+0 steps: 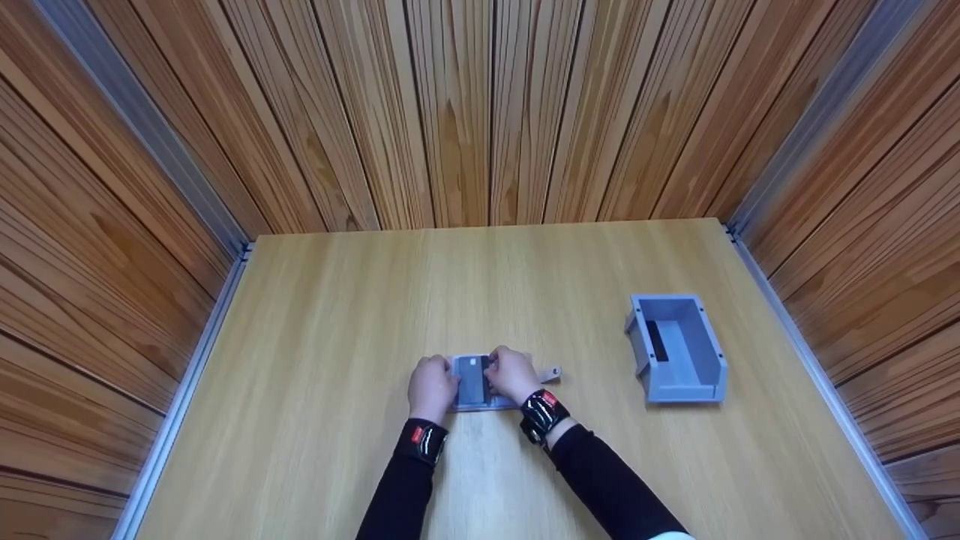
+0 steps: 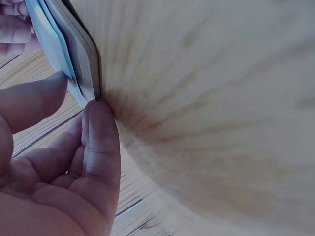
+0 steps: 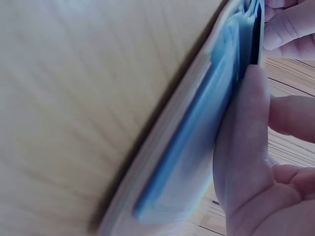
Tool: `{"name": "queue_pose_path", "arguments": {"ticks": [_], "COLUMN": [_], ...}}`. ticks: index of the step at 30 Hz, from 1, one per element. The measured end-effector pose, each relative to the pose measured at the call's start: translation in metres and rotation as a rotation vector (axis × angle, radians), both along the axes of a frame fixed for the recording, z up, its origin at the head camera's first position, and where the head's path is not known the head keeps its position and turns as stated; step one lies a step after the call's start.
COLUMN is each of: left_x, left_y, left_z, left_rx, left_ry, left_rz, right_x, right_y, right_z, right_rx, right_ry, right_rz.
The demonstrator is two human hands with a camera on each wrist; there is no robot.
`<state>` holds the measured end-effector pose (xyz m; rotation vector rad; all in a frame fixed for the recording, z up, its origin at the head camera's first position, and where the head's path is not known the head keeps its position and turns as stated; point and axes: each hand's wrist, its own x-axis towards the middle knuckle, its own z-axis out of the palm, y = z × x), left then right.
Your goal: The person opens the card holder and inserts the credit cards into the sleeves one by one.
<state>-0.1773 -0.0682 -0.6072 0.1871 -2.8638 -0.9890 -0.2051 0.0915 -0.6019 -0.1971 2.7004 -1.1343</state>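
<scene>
A pale wallet [image 1: 466, 409] lies opened out on the wooden table, a snap strap [image 1: 551, 373] sticking out at its right. On its left half is a grey card [image 1: 471, 381] with a small chip-like square and a dark band along its right side. My left hand [image 1: 433, 388] pinches the wallet's left edge between thumb and forefinger, as the left wrist view shows. At the dark band, my right hand [image 1: 515, 375] holds the card's right side with curled fingers. In the right wrist view, a bluish clear sleeve [image 3: 197, 142] lies beside those fingers; the exact grip is partly hidden.
A grey-blue open bin [image 1: 679, 349] stands on the right of the table, with a black strip on its inner left wall. Wood-plank walls [image 1: 450, 112] and metal rails [image 1: 180, 390] border the tabletop.
</scene>
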Motion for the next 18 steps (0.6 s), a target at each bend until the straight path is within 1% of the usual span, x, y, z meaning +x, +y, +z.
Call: {"name": "queue_pose_path", "arguments": {"ticks": [2, 9, 14, 18], "left_x": [-0.0001, 0.0008, 0.0009, 0.0004], "left_y": [0.0005, 0.0004, 0.0001, 0.0001], "left_z": [0.0002, 0.0003, 0.0006, 0.0003], "left_rx": [0.000, -0.011, -0.012, -0.008], "left_ry": [0.004, 0.019, 0.019, 0.013], "left_rz": [0.001, -0.008, -0.012, -0.015], "right_x": [0.0005, 0.0027, 0.0027, 0.0027], "right_y": [0.0000, 0.0020, 0.0021, 0.0024], "right_z": [0.0008, 0.0022, 0.0023, 0.0013], "right_rx": [0.000, 0.060, 0.058, 0.031], "right_ry": [0.000, 0.100, 0.111, 0.082], "right_rz": [0.000, 0.033, 0.055, 0.060]}}
